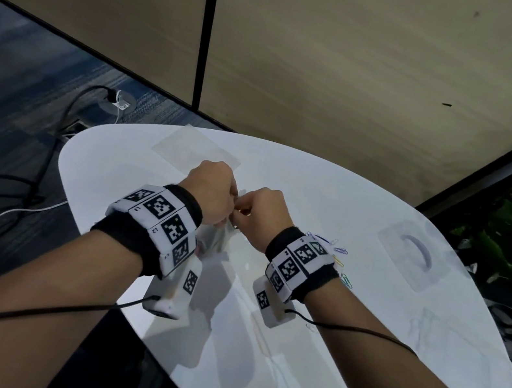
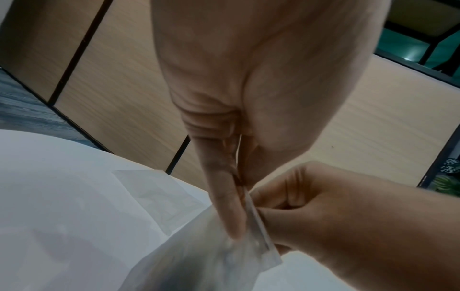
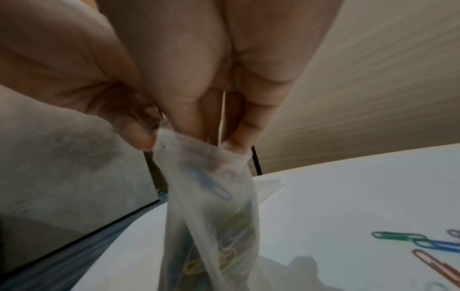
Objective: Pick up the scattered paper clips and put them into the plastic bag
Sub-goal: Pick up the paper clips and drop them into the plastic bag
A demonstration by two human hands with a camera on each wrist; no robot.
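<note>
**Both hands at bag mouth; task part complete**

Both hands meet above the white table (image 1: 346,312) and hold one plastic bag (image 3: 214,212) by its top edge. Left hand (image 1: 210,192) has fingers curled, pinching the bag's left side near the mouth. Right hand (image 1: 259,215) has its fingers and thumb pinched on the opposite side of the same edge. The bag hangs down between the hands, clear of the tabletop as far as the right wrist view shows.

Contents: several coloured paper clips lie in the bag's lower part, seen through the translucent film; yellow and blue ones are distinguishable. An exact count cannot be made.

Outstanding: loose paper clips (image 1: 340,258) lie on the table just beside the right wrist, among them a green clip (image 3: 395,235), a blue clip (image 3: 438,245) and a red clip (image 3: 438,265). Neither hand holds a clip at this moment, as far as the pictures show.

Also on the table: a flat clear bag (image 1: 195,149) at the far edge and a clear packet with a curved item (image 1: 415,252) to the right.

Assessment: collection is judged partly done; the mouth appears nearly closed and needs opening before the remaining clips go in.
</note>
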